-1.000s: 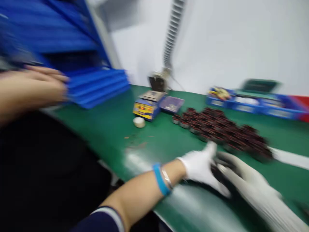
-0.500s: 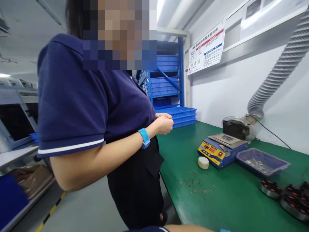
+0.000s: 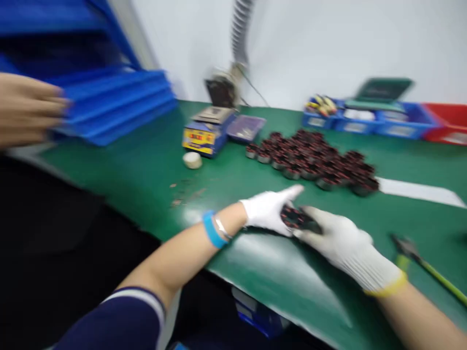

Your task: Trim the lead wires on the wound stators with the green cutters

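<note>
Over the front of the green table (image 3: 237, 184), both my gloved hands hold one dark, ring-shaped motor stator with copper windings (image 3: 292, 217). My left hand (image 3: 268, 211) is curled round its left side, thumb and fingers partly apart. My right hand (image 3: 335, 237) grips the right side, its fingers covering part of the stator. Blur hides the fine detail. Many similar wound stators (image 3: 310, 155) stand in a close group beyond my hands. To the right of my right hand lie pliers with green handles (image 3: 406, 248).
Another person's hand (image 3: 29, 109) is at the left edge before stacked blue crates (image 3: 120, 102). A blue-yellow device (image 3: 206, 133), purple tray (image 3: 246, 129), round white item (image 3: 192, 160) and wire scraps (image 3: 178, 199) lie left. Blue bins (image 3: 355, 125) and a red bin (image 3: 450, 124) line the back.
The view has swung right and down from the co-worker to the table. Both my gloved hands and the held stator now show. The co-worker is mostly out of frame.
</note>
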Demonstrator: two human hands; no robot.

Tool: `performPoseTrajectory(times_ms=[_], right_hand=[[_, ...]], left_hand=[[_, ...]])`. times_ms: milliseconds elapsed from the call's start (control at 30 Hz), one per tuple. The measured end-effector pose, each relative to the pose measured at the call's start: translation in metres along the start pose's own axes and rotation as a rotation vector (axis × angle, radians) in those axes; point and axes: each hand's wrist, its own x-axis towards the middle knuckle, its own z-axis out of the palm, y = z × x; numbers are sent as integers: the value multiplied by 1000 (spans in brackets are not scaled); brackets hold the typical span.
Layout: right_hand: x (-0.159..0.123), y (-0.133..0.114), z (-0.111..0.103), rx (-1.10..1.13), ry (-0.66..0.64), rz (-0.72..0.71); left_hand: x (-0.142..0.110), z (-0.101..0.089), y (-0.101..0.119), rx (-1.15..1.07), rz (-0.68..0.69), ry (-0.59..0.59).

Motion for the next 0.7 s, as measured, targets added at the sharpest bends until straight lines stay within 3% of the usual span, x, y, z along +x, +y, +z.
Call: performPoseTrajectory(times_ms=[67, 200, 433, 567, 700], right_hand=[[-7, 7, -7, -95, -82, 92], [-2, 3, -13, -150, -178, 86], [-2, 13, -15, -42, -196, 14], [-3, 14, -14, -119, -161, -18], [-9, 7, -23, -315, -147, -52]], left_hand=[[10, 2, -17, 7, 3, 24], [18, -5, -32, 44, 21, 33], [12, 3, -16, 142, -47, 74], [11, 12, -10, 167, 2, 210], [8, 15, -8, 186, 57, 198]])
